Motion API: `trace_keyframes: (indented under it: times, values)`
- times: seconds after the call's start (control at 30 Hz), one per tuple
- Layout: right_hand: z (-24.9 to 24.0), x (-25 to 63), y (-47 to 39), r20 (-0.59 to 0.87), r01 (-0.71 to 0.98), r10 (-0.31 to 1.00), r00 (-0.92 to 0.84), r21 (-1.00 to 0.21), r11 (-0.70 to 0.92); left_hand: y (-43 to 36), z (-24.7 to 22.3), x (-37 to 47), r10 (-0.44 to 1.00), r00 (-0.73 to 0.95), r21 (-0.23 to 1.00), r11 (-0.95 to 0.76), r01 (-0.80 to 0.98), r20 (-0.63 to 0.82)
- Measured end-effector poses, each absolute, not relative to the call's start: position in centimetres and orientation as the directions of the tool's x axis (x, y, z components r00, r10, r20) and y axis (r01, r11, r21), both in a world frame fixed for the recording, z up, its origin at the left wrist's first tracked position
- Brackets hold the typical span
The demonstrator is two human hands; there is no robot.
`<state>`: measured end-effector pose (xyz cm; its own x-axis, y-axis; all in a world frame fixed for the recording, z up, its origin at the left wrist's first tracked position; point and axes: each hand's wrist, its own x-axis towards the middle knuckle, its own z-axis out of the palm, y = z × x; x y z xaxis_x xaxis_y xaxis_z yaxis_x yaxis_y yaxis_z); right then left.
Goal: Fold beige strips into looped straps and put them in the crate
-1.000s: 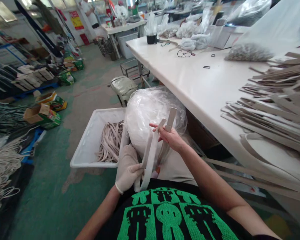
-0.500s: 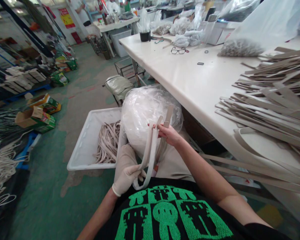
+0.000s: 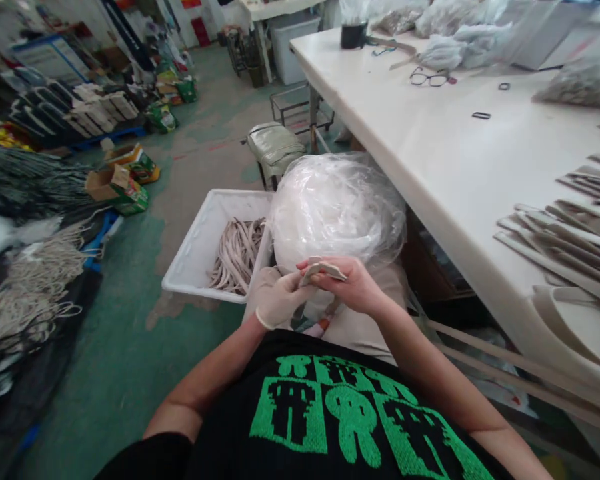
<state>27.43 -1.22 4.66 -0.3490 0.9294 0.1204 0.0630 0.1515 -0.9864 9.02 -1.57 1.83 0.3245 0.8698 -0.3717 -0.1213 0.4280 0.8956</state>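
My left hand (image 3: 280,297), in a pale glove, is closed with its fingertips on a beige strap (image 3: 325,268) above my lap. My bare right hand (image 3: 353,283) is closed round the same strap, whose end shows bent between the two hands. The rest of the strap is mostly hidden behind my fingers. Just beyond my hands rests a large clear plastic bag (image 3: 330,207) with white content. To its left a white plastic tub (image 3: 193,250) holds a heap of beige straps (image 3: 237,257).
At right stands a white table (image 3: 430,153), its edge close to my right arm. On it lie piled straps (image 3: 575,243), glasses (image 3: 430,79) and a dark buckle (image 3: 481,116). A covered stool (image 3: 275,148) stands beyond the bag. Opened cartons (image 3: 117,190) and bundled cords (image 3: 35,287) lie at left.
My hands have come together, the left one rising to the strap's end beside the right. The long hanging loop of strap no longer shows. The view has swung left and down.
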Motion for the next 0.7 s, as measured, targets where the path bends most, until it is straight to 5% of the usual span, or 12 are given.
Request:
trace_keyframes:
  times: [0.13, 0.4, 0.57, 0.7]
  values:
    - [4.1, 28.5, -1.8, 0.139, 0.113, 0.978, -0.152, -0.981, 0.157, -2.9, 1.2, 10.3, 0.865, 0.433, 0.964, 0.265, 0.036, -0.254]
    - [2.3, 30.4, -0.8, 0.109, 0.123, 0.987, 0.114, -0.988, 0.095, -4.9, -2.3, 7.0, 0.758, 0.546, 0.876, 0.475, -0.086, -0.358]
    - [0.5, 33.7, -1.0, 0.119, 0.331, 0.955, 0.271, -0.943, 0.024, -2.4, -6.4, 2.0, 0.798, 0.262, 0.771, 0.597, -0.223, -0.542]
    - [0.1, 33.8, -2.7, 0.035, 0.365, 0.987, 0.158, -0.931, -0.026, 3.5, -7.0, -3.2, 0.797, 0.016, 0.748, 0.574, -0.333, -0.604]
